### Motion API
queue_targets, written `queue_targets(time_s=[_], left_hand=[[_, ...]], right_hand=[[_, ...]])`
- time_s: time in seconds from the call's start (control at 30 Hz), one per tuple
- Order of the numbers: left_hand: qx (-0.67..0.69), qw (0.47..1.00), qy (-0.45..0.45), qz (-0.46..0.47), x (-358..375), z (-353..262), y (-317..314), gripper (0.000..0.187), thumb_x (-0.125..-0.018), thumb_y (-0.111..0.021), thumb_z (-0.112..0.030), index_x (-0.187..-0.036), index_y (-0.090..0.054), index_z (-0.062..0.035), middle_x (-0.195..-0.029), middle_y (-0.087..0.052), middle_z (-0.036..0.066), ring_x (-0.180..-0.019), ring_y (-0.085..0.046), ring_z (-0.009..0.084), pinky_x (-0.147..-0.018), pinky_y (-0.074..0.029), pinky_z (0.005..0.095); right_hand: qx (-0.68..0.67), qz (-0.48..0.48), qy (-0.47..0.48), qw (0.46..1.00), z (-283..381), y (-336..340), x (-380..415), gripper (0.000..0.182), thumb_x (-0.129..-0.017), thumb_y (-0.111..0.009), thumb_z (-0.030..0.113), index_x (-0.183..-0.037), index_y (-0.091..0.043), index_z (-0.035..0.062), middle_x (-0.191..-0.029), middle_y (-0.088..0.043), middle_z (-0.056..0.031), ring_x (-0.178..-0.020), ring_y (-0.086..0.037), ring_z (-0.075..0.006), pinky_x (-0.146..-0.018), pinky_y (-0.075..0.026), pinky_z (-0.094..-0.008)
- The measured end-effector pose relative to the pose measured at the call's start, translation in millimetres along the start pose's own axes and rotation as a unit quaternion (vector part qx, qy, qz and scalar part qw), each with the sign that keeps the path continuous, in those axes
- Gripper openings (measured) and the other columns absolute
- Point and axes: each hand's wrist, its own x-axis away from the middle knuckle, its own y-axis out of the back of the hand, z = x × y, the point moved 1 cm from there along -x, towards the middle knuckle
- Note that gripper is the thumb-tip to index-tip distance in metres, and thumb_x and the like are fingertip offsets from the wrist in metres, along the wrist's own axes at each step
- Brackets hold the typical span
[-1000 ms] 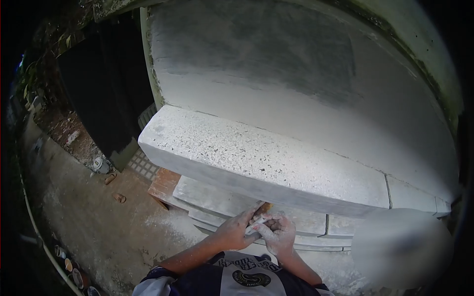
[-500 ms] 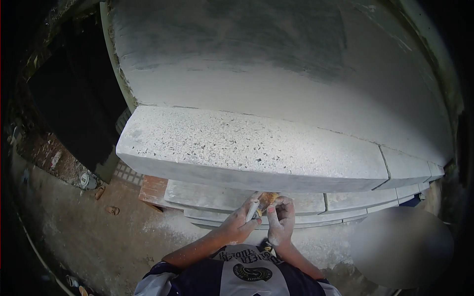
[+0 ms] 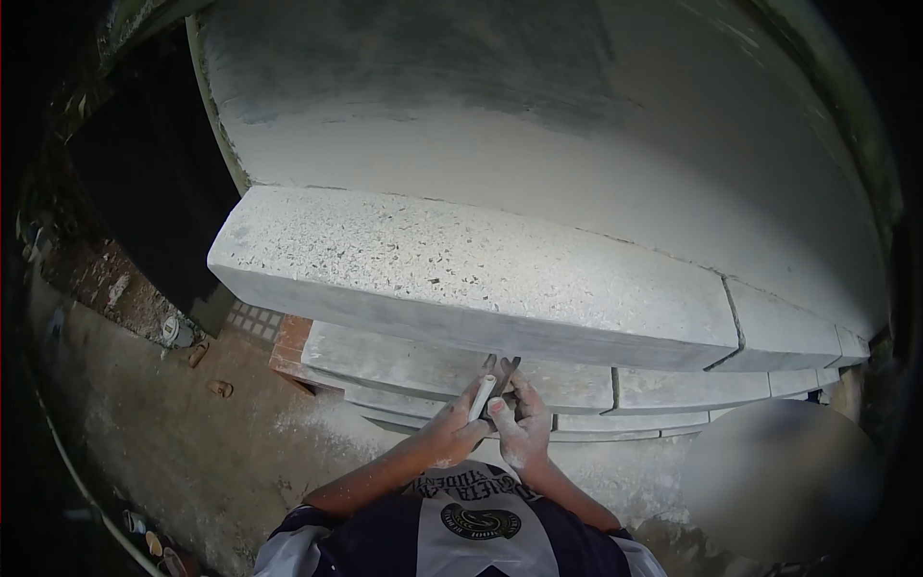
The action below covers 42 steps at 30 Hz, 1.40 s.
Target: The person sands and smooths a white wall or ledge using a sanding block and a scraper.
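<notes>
Left hand (image 3: 450, 435) is closed around a white stick (image 3: 483, 397), which slants up and away from the body, its blunt end pointing toward 12 o'clock. Right hand (image 3: 525, 439) meets it at 3 o'clock, its thumb in front and its fingers curled behind, gripping a dark tool (image 3: 508, 369). 2 dark tips show past the fingers at 12 o'clock, spread like a V; whether they belong to 1 tool or 2 cannot be told. Stick and tool lie close together between the 2 hands, and whitish dust coats the fingers.

Just beyond the hands, lower slabs (image 3: 409, 363) run across the view. Above these, at 12 o'clock, a thick pale ledge (image 3: 481, 279) juts out from the wall (image 3: 538, 163); dark flecks pepper its top, and a dark joint cuts across it at 2 o'clock. Dark grey shading covers the wall's upper part between 11 and 12 o'clock.

A reddish-brown block (image 3: 290, 344) sits at 10 o'clock, at the end of the lower slabs. On the ground (image 3: 144, 385), 2 brown sandals (image 3: 219, 388) lie at about 9 o'clock, well apart from the hands. Small containers (image 3: 154, 544) stand at 8 o'clock. The person's striped shirt (image 3: 473, 486) fills 6 o'clock, and a round blur hides the view near 4 o'clock.
</notes>
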Motion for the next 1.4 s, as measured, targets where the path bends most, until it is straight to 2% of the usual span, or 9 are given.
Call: queue_targets(time_s=[0.2,0.33,0.6,0.73,0.9,1.0,1.13,1.2,1.4], left_hand=[[-0.087,0.986,-0.099,-0.105,6,10,-12,0.068,-0.097,-0.058,-0.019,-0.159,-0.033,-0.0073,-0.117,-0.065,0.018,-0.097,-0.065,0.0223,-0.09,-0.052,0.0368],[-0.118,0.985,0.034,-0.117,13,-16,-19,0.054,-0.104,-0.051,-0.033,-0.152,-0.044,-0.0088,-0.128,-0.064,0.023,-0.111,-0.063,0.0398,-0.101,-0.048,0.0475],[-0.093,0.976,-0.032,-0.194,13,20,-40,0.038,-0.106,-0.05,-0.033,-0.129,-0.055,-0.0037,-0.104,-0.067,0.023,-0.091,-0.066,0.0371,-0.083,-0.052,0.0422],[0.017,0.979,-0.024,-0.202,0,34,-47,0.029,-0.107,-0.049,-0.027,-0.12,-0.057,-0.0026,-0.1,-0.063,0.019,-0.089,-0.066,0.0308,-0.081,-0.052,0.0373],[-0.014,0.941,-0.287,-0.178,-19,35,-38,0.026,-0.108,-0.05,-0.021,-0.122,-0.058,-0.0011,-0.126,-0.054,0.015,-0.115,-0.058,0.022,-0.098,-0.047,0.0335],[0.121,0.974,-0.168,-0.087,-13,24,-28,0.031,-0.108,-0.053,-0.022,-0.129,-0.057,0.0,-0.134,-0.047,0.013,-0.125,-0.049,0.0195,-0.105,-0.042,0.0328],[0.207,0.974,0.001,-0.09,-11,17,-10,0.037,-0.109,-0.05,-0.026,-0.135,-0.055,0.0001,-0.118,-0.058,0.008,-0.114,-0.055,0.0142,-0.102,-0.043,0.0284],[0.232,0.965,0.006,-0.126,-11,16,-1,0.038,-0.11,-0.049,-0.026,-0.135,-0.055,0.0013,-0.114,-0.06,0.006,-0.109,-0.056,0.0134,-0.1,-0.044,0.0277],[0.108,0.966,-0.152,-0.181,-10,10,12,0.036,-0.109,-0.047,-0.024,-0.13,-0.055,0.0048,-0.112,-0.064,0.013,-0.1,-0.061,0.0215,-0.091,-0.05,0.0361]], right_hand=[[-0.114,0.023,-0.031,0.993,24,19,-10,0.045,-0.099,-0.067,0.009,-0.138,-0.049,-0.0057,-0.111,-0.063,-0.0069,-0.093,-0.061,-0.0127,-0.085,-0.051,-0.0274],[-0.054,0.056,-0.086,0.993,16,46,-10,0.047,-0.099,-0.067,0.012,-0.138,-0.046,-0.0014,-0.097,-0.059,-0.0042,-0.078,-0.06,-0.0104,-0.068,-0.051,-0.0245],[0.129,0.169,-0.041,0.976,-13,86,-14,0.043,-0.097,-0.069,0.012,-0.133,-0.048,0.0028,-0.094,-0.059,-0.0029,-0.071,-0.057,-0.0079,-0.062,-0.049,-0.0232],[0.088,0.123,-0.101,0.983,-3,73,-9,0.042,-0.097,-0.067,0.011,-0.134,-0.048,0.0032,-0.096,-0.059,-0.003,-0.075,-0.057,-0.0079,-0.063,-0.049,-0.0228],[0.038,0.052,-0.067,0.996,-8,43,-13,0.043,-0.095,-0.061,0.002,-0.136,-0.051,-0.0005,-0.107,-0.064,-0.0106,-0.085,-0.063,-0.0169,-0.077,-0.053,-0.0315],[0.341,0.036,0.203,0.917,-4,22,-21,0.041,-0.095,-0.057,-0.001,-0.136,-0.052,-0.0015,-0.111,-0.065,-0.0132,-0.092,-0.066,-0.0202,-0.079,-0.054,-0.0339],[0.094,0.025,0.059,0.994,5,-15,-12,0.04,-0.096,-0.06,0.002,-0.135,-0.055,-0.0024,-0.116,-0.064,-0.0179,-0.101,-0.067,-0.028,-0.083,-0.054,-0.0377],[-0.109,-0.026,-0.014,0.994,11,-34,-8,0.04,-0.095,-0.063,0.003,-0.134,-0.056,-0.0024,-0.116,-0.063,-0.0197,-0.103,-0.067,-0.0312,-0.085,-0.054,-0.0392],[0.137,0.029,0.157,0.978,-4,-24,-12,0.044,-0.1,-0.065,0.014,-0.137,-0.052,-0.0069,-0.129,-0.057,-0.0149,-0.106,-0.061,-0.0201,-0.091,-0.05,-0.0336]])
